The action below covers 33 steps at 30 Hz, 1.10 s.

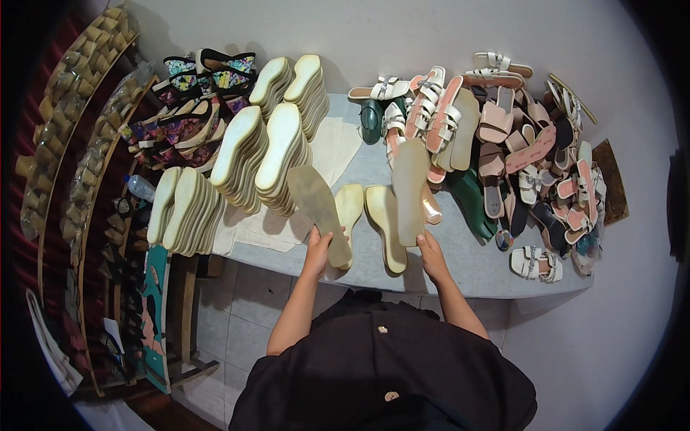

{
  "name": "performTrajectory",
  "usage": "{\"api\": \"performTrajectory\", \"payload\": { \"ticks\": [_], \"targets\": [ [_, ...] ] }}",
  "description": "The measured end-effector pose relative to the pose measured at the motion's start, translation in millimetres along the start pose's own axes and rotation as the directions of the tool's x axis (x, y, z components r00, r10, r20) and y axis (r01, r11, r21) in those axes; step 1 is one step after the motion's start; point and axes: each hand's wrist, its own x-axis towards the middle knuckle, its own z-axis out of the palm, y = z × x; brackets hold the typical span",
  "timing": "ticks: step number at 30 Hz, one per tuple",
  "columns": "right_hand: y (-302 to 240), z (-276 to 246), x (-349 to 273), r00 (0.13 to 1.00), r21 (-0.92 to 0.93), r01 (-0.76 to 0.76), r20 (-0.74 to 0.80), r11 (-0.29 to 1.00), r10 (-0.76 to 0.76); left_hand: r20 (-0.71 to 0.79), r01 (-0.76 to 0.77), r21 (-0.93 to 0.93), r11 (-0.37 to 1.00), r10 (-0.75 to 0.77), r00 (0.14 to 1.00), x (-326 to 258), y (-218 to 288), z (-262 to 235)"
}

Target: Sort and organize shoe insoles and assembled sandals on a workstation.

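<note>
Pale wall, grey tiled floor.

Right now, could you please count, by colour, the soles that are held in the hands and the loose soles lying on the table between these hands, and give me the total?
Greyish soles, one in the left hand and one in the right hand: 2
Cream soles, lying on the table: 2
Total: 4
</note>
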Motion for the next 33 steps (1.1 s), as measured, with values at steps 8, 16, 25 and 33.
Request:
{"api": "performTrajectory", "payload": {
  "ticks": [8, 16, 25, 33],
  "targets": [
    [-2.3, 12.0, -15.1, 0.985, 0.209, -0.172, 0.001, 0.963, 0.175, -0.12, 0.014, 0.343, 0.939, 0.029, 0.992, -13.5, 2.6, -17.8],
    [16.4, 61.4, -9.1, 0.959, -0.41, -0.21, 0.089, 0.888, 0.268, -0.084, -0.17, 0.859, 0.482, 0.462, 0.883, -33.4, -0.3, -16.1],
    [6.6, 112.6, -7.1, 0.899, -0.54, -0.274, 0.15, 0.796, 0.411, -0.149, -0.03, 0.935, 0.354, 0.468, 0.871, -51.1, -7.7, -20.4],
    [-60.5, 93.2, -17.0, 0.96, -0.643, 0.278, 0.178, 0.713, -0.215, -0.11, -0.12, 0.791, 0.599, 0.332, 0.937, -52.2, -17.8, -4.2]
  ]
}}
